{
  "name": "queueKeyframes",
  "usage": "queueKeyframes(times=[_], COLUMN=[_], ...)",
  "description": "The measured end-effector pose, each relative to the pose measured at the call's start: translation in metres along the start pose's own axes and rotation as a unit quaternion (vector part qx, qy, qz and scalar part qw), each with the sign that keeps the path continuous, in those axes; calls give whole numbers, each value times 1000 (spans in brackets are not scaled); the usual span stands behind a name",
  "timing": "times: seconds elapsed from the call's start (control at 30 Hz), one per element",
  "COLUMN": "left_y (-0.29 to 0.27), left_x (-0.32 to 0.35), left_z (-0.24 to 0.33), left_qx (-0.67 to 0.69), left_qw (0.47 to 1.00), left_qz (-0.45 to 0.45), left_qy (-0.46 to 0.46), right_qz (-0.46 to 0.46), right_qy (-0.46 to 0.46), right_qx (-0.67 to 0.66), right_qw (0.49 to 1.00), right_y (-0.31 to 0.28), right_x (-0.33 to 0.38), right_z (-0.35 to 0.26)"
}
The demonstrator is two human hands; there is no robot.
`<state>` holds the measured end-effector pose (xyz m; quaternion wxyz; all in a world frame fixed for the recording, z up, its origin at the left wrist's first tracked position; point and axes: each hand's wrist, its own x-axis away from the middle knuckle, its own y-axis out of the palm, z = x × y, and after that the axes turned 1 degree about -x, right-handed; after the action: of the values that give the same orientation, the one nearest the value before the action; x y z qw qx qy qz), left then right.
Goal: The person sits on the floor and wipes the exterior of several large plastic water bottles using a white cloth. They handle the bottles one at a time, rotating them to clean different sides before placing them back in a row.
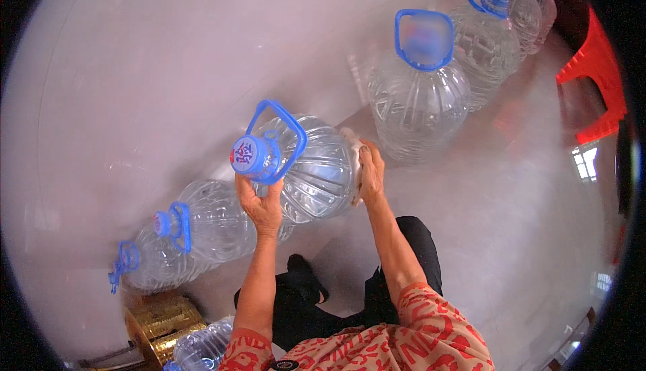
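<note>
Left hand (261,204) closed around the neck of a large clear water jug (306,166), just under its blue cap (249,156) and handle, mid-frame. Right hand (370,172) pressed a pale cloth (352,149) against the jug's side, fingers curled over it. Held tilted above the glossy floor (498,189). Lined up along the wall: two jugs at lower left (202,236), an upright jug (418,95) at upper right, more beyond. Red stool (595,75) at right edge.
</note>
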<state>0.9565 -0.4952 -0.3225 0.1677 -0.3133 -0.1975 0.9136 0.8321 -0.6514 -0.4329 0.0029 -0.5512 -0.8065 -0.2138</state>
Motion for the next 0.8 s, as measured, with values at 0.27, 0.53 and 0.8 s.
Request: queueKeyframes(times=[0.27,0.53,0.8], left_y=[-2,-3,-7], left_x=[8,16,16], left_z=[10,-8,-11], left_qx=[-19,12,30], left_qw=[1000,999,997], left_qz=[-4,-4,-39], left_qy=[12,-47,-56], right_qz=[-5,-131,-216], right_qy=[-284,-485,-343], right_qx=[142,330,279], right_qw=[948,799,871], right_y=[10,60,84], right_x=[91,49,-39], right_z=[-44,-110,-96])
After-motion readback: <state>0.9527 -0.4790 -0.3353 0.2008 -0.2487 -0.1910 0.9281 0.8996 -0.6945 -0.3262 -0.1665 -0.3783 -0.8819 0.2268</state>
